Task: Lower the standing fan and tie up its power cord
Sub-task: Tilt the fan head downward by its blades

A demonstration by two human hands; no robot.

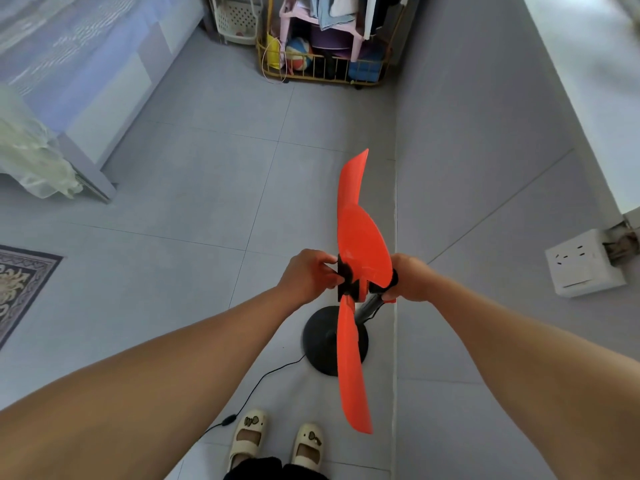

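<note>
The standing fan has bright orange blades (360,244) with no guard, a dark pole (369,308) and a round black base (320,337) on the tiled floor beside the wall. My left hand (308,277) pinches the black hub at the front of the blades. Behind the blades, my right hand (410,280) grips the black motor housing at the pole's top. The black power cord (263,379) runs from the base across the floor to the lower left, with an inline switch (228,420) near my feet.
A grey wall runs close on the right with a white socket box (585,263). A gold wire cart (325,69) full of things and a white basket (237,19) stand at the back. A bed (69,81) is at left, a patterned rug (17,282) at the left edge.
</note>
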